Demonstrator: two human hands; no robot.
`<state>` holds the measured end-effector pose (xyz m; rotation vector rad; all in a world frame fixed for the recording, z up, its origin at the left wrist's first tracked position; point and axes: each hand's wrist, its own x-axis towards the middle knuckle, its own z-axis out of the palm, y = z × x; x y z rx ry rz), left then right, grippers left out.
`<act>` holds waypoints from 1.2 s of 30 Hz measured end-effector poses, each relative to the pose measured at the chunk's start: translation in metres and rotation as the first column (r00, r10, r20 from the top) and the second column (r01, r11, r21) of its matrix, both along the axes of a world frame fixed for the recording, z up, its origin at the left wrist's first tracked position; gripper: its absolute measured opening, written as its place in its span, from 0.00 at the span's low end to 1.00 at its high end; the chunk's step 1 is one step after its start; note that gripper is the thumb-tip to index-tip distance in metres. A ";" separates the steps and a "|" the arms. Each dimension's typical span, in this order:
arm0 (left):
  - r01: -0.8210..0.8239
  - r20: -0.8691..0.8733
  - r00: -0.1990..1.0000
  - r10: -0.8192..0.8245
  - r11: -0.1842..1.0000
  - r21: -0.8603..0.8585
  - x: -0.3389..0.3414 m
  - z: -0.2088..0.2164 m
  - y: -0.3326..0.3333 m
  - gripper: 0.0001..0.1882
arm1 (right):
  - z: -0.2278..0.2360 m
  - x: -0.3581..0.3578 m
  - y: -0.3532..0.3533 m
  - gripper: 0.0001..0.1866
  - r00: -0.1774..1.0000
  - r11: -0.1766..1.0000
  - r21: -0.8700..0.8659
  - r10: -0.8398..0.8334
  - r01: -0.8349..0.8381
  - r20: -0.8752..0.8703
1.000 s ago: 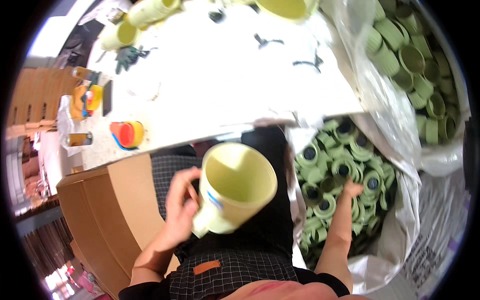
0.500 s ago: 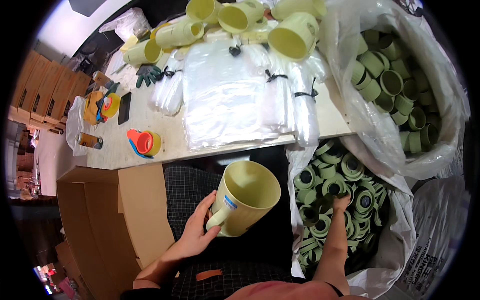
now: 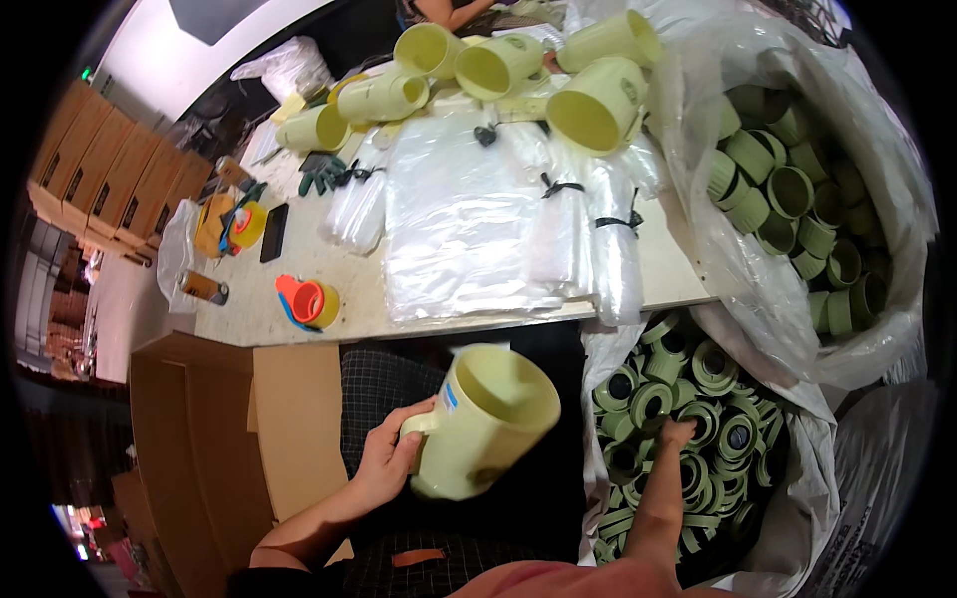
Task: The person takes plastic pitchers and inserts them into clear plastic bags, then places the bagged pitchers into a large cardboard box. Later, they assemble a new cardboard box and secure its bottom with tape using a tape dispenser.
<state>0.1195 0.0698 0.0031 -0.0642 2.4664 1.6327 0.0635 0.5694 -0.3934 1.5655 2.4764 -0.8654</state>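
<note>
A pale green mug (image 3: pixel 488 429), tilted with its mouth toward the upper right, is in my left hand (image 3: pixel 387 458). The fingers of that hand are closed round its handle, and a small blue-and-white label shows near the handle. My right arm reaches down into a white sack of green ring-shaped lids (image 3: pixel 735 439), several with dark centres. Among them, my right hand (image 3: pixel 678 432) has its fingers drawn together against the lids. What those fingers hold, if anything, is hidden.
Pale green mugs (image 3: pixel 598 105) lie on the table (image 3: pixel 259 324) behind flat clear plastic bags (image 3: pixel 459 229). A clear sack of green cups or collars (image 3: pixel 788 189) stands at right. At left are an open cardboard box (image 3: pixel 204 448), a tape roll (image 3: pixel 314 304) and a phone (image 3: pixel 275 233). Another person's arm (image 3: pixel 454 12) shows at the far edge.
The view has shifted, so the table sits lower and farther right. My left hand has turned the mug slightly. My right hand has moved lower among the lids.
</note>
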 end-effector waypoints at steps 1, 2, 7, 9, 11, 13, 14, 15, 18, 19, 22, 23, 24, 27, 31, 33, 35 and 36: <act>0.078 -0.046 0.996 -0.077 0.997 0.011 -0.009 0.003 0.000 0.19 | -0.023 0.004 0.019 0.41 0.994 0.994 -0.010 -0.104 0.104 0.046; 0.146 -0.085 0.986 -0.140 0.987 0.064 -0.020 0.006 0.006 0.17 | -0.066 0.017 0.087 0.48 0.994 0.971 -0.212 -0.109 0.111 0.019; 0.223 0.004 0.974 -0.225 0.963 -0.151 -0.009 0.010 0.017 0.19 | -0.074 0.000 -0.011 0.35 0.967 0.915 -0.403 -0.085 -0.019 -0.239; 0.194 0.009 0.981 -0.195 0.970 -0.144 -0.011 0.004 0.017 0.18 | -0.057 -0.012 -0.019 0.36 0.965 0.920 -0.355 0.078 -0.167 -0.251; 0.207 -0.002 0.978 -0.209 0.969 -0.137 -0.012 -0.002 0.016 0.18 | -0.043 -0.021 -0.020 0.35 0.987 0.970 -0.184 0.154 -0.159 -0.042; 0.220 -0.019 0.974 -0.224 0.966 -0.136 -0.019 -0.004 0.016 0.19 | -0.034 -0.027 -0.009 0.33 0.979 0.959 -0.196 0.200 -0.203 -0.033; 0.212 -0.021 0.976 -0.217 0.968 -0.134 -0.020 -0.005 0.014 0.19 | -0.027 -0.034 -0.013 0.32 0.973 0.963 -0.163 0.226 -0.216 0.045; 0.216 -0.024 0.975 -0.221 0.969 -0.123 -0.022 -0.006 0.014 0.19 | -0.023 -0.038 -0.011 0.32 0.964 0.968 -0.122 0.236 -0.221 0.126; 0.203 0.001 0.979 -0.204 0.973 -0.109 -0.022 -0.015 0.009 0.20 | -0.012 -0.044 -0.021 0.29 0.928 0.956 -0.101 0.292 -0.275 0.230; 0.206 0.011 0.979 -0.206 0.974 -0.096 -0.024 -0.019 0.008 0.20 | -0.017 -0.039 -0.014 0.29 0.925 0.952 -0.096 0.306 -0.292 0.224; 0.232 0.021 0.973 -0.232 0.965 -0.121 -0.027 -0.017 0.009 0.20 | -0.020 -0.032 -0.016 0.30 0.909 0.934 -0.078 0.357 -0.348 0.215; 0.238 0.035 0.971 -0.235 0.962 -0.134 -0.025 -0.015 0.006 0.20 | -0.020 -0.025 -0.024 0.31 0.917 0.928 -0.093 0.372 -0.361 0.143; 0.243 0.037 0.970 -0.240 0.960 -0.137 -0.025 -0.014 0.006 0.21 | -0.015 -0.019 -0.024 0.31 0.922 0.923 -0.092 0.381 -0.375 0.066; 0.242 0.034 0.970 -0.239 0.959 -0.147 -0.024 -0.011 0.002 0.21 | 0.022 -0.010 -0.028 0.34 0.937 0.936 -0.051 0.349 -0.348 0.016; 0.265 0.007 0.964 -0.267 0.955 -0.130 -0.021 -0.009 -0.001 0.20 | 0.065 0.027 -0.002 0.40 0.910 0.905 -0.134 0.384 -0.404 -0.156; 0.309 -0.053 0.948 -0.314 0.947 -0.082 -0.022 -0.009 -0.002 0.23 | 0.120 0.031 0.014 0.36 0.885 0.900 -0.167 0.334 -0.402 -0.325; 0.312 0.002 0.950 -0.313 0.949 -0.036 -0.020 -0.007 -0.001 0.24 | 0.199 0.009 -0.017 0.20 0.700 0.870 -0.057 0.353 -0.489 -0.621; 0.328 0.080 0.943 -0.322 0.941 -0.085 -0.021 -0.008 -0.001 0.25 | 0.241 -0.004 -0.038 0.20 0.589 0.815 0.077 0.476 -0.574 -0.653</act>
